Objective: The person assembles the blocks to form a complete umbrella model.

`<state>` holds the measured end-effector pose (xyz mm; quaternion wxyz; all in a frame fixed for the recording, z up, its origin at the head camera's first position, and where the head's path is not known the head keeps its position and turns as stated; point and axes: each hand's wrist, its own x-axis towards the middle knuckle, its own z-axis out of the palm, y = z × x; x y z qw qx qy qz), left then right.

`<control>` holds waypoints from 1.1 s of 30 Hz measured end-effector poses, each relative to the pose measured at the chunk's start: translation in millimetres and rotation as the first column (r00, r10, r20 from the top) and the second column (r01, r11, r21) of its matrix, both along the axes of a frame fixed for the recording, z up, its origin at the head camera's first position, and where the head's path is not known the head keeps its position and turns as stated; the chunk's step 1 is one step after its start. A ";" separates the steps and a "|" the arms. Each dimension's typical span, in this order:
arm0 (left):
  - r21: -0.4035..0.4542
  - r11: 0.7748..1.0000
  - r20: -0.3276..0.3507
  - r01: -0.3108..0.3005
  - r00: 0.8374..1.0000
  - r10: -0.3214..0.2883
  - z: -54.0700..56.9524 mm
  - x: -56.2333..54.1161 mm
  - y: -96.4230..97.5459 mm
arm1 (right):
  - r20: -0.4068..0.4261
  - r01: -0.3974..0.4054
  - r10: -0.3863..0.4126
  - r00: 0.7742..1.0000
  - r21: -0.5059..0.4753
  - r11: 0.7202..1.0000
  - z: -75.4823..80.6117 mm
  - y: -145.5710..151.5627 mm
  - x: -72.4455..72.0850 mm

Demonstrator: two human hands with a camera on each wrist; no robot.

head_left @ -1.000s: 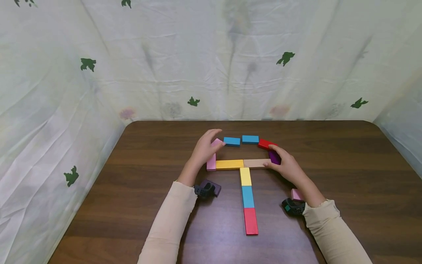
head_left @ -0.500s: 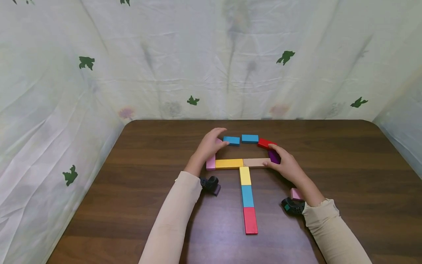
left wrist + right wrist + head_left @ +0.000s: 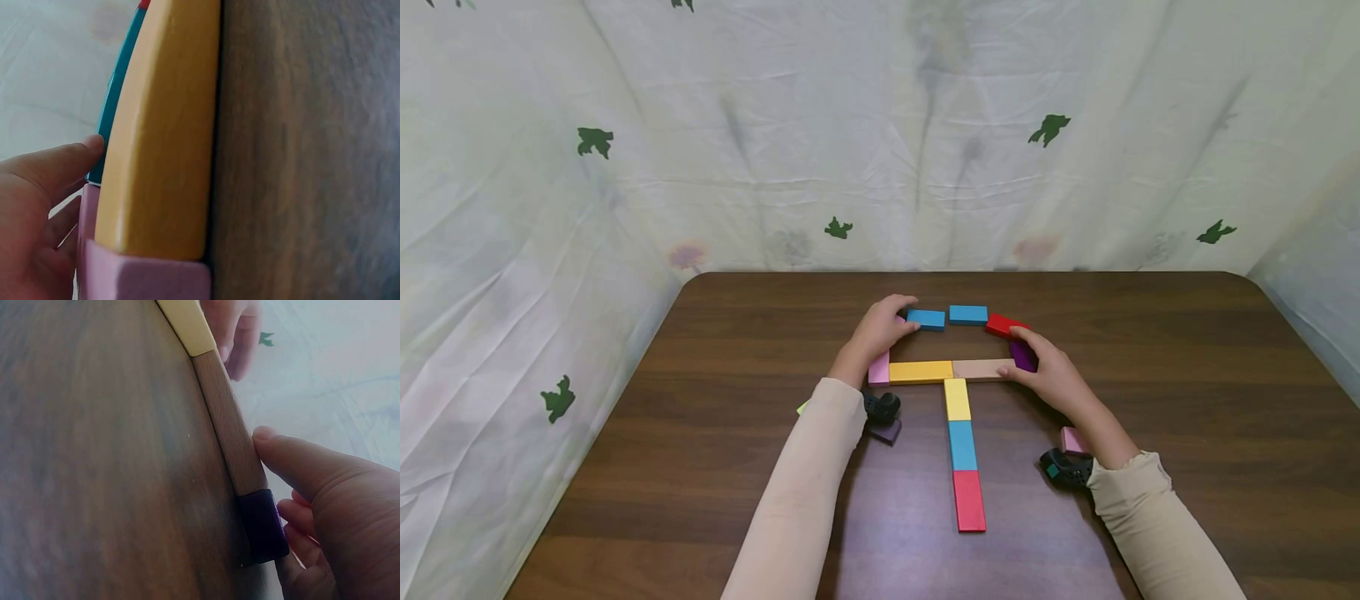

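Observation:
Flat wooden blocks form a ring on the table. At its far left, my left hand (image 3: 874, 335) pinches the end of a blue block (image 3: 931, 320) between thumb and finger, partly covering a pink block (image 3: 878, 370). My right hand (image 3: 1051, 373) curls round the purple block (image 3: 1022, 356) on the right side. Its thumb lies by the plain wood block (image 3: 979, 368), its forefinger by the red block (image 3: 1003, 324). A second blue block (image 3: 968, 315) lies between the red one and the pinched one, with a small gap to the latter. An orange-yellow block (image 3: 169, 137) makes the near left side.
A straight row of a yellow block (image 3: 957, 400), a light blue block (image 3: 962, 446) and a red block (image 3: 969, 502) runs towards me from the ring. A dark block (image 3: 885, 432) lies by the left wrist, a loose pink block (image 3: 1073, 440) by the right. Behind the table (image 3: 760, 333) hangs a pale curtain.
My left hand has moved a little right, from the pink block onto the end of the blue block. A bit of lime green has come into sight beside the left sleeve. The right hand stays put.

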<state>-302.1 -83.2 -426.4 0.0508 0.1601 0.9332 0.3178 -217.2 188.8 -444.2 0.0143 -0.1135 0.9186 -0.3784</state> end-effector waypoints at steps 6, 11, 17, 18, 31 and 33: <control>0.003 1.000 -0.006 0.006 1.000 -0.006 -3.4 -1.4 2.7 | 0.005 0.003 -0.003 1.000 0.004 1.000 0.0 -0.1 -0.3; -0.002 1.000 -0.010 -0.003 1.000 0.003 -4.0 -1.5 4.5 | 0.003 0.004 -0.004 1.000 0.004 1.000 -1.1 0.2 -0.5; 0.001 1.000 -0.028 -0.019 0.999 0.019 -5.2 -1.9 6.9 | -0.002 0.004 -0.004 1.000 0.003 1.000 -1.9 0.4 -1.1; 0.003 1.000 -0.031 -0.021 0.999 0.022 -5.5 -2.0 7.4 | -0.002 0.004 -0.004 1.000 0.003 1.000 -1.7 0.3 -1.0; -0.006 0.998 -0.060 -0.065 0.996 0.065 -7.2 -2.8 15.2 | 0.006 0.015 -0.015 1.000 0.010 1.000 -1.3 0.2 -1.0; -0.018 0.997 -0.065 -0.070 0.996 0.069 -6.7 -2.5 16.1 | 0.003 0.013 -0.013 1.000 0.010 1.000 -1.6 0.7 -1.1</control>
